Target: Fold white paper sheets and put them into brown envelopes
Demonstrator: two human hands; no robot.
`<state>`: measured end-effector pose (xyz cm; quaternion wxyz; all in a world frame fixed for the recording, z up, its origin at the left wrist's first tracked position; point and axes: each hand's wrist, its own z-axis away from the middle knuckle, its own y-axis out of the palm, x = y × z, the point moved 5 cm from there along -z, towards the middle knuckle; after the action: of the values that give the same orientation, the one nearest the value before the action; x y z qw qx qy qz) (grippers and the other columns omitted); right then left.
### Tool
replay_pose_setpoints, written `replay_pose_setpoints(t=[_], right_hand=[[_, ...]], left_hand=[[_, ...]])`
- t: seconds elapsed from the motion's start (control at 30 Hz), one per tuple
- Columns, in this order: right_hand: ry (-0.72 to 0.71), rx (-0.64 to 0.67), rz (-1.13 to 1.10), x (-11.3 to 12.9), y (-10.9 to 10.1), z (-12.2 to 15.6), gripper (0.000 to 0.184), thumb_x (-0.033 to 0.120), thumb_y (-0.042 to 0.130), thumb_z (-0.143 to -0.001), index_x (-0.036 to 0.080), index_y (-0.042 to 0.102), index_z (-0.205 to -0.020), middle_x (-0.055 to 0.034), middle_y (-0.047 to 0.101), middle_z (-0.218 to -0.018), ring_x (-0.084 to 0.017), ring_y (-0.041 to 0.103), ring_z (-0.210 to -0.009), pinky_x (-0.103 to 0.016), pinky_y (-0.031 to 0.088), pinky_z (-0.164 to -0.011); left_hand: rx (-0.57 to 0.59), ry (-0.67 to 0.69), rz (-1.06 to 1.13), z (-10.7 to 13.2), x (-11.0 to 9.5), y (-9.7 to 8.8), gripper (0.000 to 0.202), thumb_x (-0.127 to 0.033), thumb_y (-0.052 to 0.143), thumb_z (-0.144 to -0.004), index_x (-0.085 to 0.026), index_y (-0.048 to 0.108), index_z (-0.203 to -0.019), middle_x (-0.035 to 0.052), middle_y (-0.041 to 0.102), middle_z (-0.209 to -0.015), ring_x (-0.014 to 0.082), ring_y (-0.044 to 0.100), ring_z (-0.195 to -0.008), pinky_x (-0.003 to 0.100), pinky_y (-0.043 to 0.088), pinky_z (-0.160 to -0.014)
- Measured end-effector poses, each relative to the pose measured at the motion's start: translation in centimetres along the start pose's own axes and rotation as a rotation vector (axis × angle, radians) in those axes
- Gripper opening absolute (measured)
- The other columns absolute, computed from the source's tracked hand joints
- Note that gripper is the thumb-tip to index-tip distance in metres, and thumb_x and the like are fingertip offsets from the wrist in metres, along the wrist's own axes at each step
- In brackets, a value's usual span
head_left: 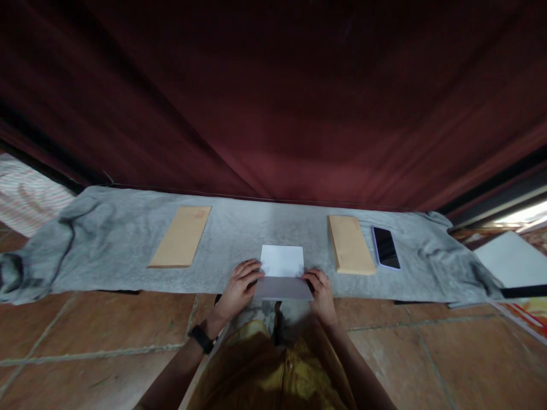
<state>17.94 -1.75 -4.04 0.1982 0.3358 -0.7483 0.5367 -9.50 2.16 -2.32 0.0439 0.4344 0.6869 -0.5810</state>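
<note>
A white sheet of paper lies in front of me at the near edge of a grey cloth. A crease crosses it, and its shaded near part tilts up toward me. My left hand grips the paper's left edge at the crease, fingers curled. At the right edge, my right hand pinches the sheet at about the same height. Off to the left lies a brown envelope. Right of the paper sits a thicker brown envelope or stack of envelopes; I cannot tell which.
The grey cloth covers a long, narrow surface. A phone lies at right, dark screen up. Behind hangs a dark red curtain. A white board or sheet is at far right, and striped fabric at far left. Tiled floor shows below.
</note>
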Motion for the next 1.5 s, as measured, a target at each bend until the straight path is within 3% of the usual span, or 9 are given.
replay_pose_setpoints(t=[0.1,0.2,0.37,0.67,1.2,1.33,1.5], right_hand=[[0.011,-0.014,0.026,-0.2,0.2,-0.3,0.026,0.016,0.055,-0.089,0.023,0.070,-0.109,-0.0092,0.064,-0.117,-0.025,0.057,-0.114,-0.042,0.046,-0.098],[0.047,-0.047,0.086,-0.3,0.4,-0.4,0.018,0.029,0.056,-0.096,0.022,0.070,-0.105,-0.0099,0.063,-0.119,-0.026,0.056,-0.112,-0.043,0.045,-0.096],[0.101,-0.095,0.179,-0.1,0.7,-1.1,0.032,0.046,0.049,-0.102,0.021,0.068,-0.098,-0.0103,0.064,-0.115,-0.026,0.055,-0.104,-0.041,0.043,-0.090],[0.195,-0.111,0.339,0.8,1.2,-1.8,0.027,0.039,0.046,-0.103,0.020,0.064,-0.099,-0.0112,0.064,-0.114,-0.027,0.053,-0.102,-0.040,0.038,-0.086],[0.196,-0.164,0.392,1.5,1.3,-1.7,0.020,0.034,0.045,-0.102,0.021,0.059,-0.097,-0.0113,0.061,-0.107,-0.027,0.052,-0.098,-0.040,0.038,-0.085],[0.213,-0.161,0.398,1.5,1.2,-1.7,0.023,0.034,0.045,-0.103,0.021,0.061,-0.111,-0.0114,0.062,-0.107,-0.027,0.053,-0.099,-0.041,0.038,-0.086],[0.168,-0.122,0.424,1.6,1.4,-1.6,0.041,0.028,0.044,-0.102,0.030,0.055,-0.141,-0.0130,0.055,-0.136,-0.029,0.051,-0.111,-0.043,0.038,-0.089]], left_hand=[[-0.055,-0.054,0.025,-0.1,0.0,0.1,0.023,-0.016,0.057,-0.090,-0.027,0.074,-0.102,0.0057,0.069,-0.126,0.0259,0.054,-0.131,0.053,0.044,-0.111],[-0.120,-0.122,0.041,-0.3,-0.2,0.3,0.016,-0.023,0.058,-0.093,-0.025,0.074,-0.094,0.0061,0.070,-0.122,0.0256,0.055,-0.128,0.051,0.045,-0.110],[-0.218,-0.229,0.018,-0.6,-0.3,0.7,0.022,-0.035,0.059,-0.096,-0.023,0.071,-0.083,0.0068,0.068,-0.115,0.0252,0.057,-0.121,0.047,0.048,-0.106],[-0.293,-0.354,-0.102,-1.2,-1.1,0.8,0.027,-0.035,0.060,-0.093,-0.022,0.063,-0.070,0.0091,0.061,-0.106,0.0276,0.054,-0.108,0.046,0.049,-0.098],[-0.224,-0.358,-0.167,-1.9,-0.7,0.9,0.028,-0.038,0.060,-0.092,-0.022,0.061,-0.069,0.0095,0.060,-0.102,0.0287,0.054,-0.102,0.046,0.047,-0.095],[-0.218,-0.337,-0.217,-2.0,-0.4,1.0,0.029,-0.039,0.060,-0.091,-0.022,0.061,-0.068,0.0097,0.060,-0.102,0.0287,0.054,-0.099,0.046,0.048,-0.093],[-0.199,-0.305,-0.282,-2.3,-0.7,1.0,0.030,-0.039,0.058,-0.092,-0.022,0.061,-0.067,0.0102,0.061,-0.100,0.0283,0.055,-0.096,0.046,0.048,-0.090]])
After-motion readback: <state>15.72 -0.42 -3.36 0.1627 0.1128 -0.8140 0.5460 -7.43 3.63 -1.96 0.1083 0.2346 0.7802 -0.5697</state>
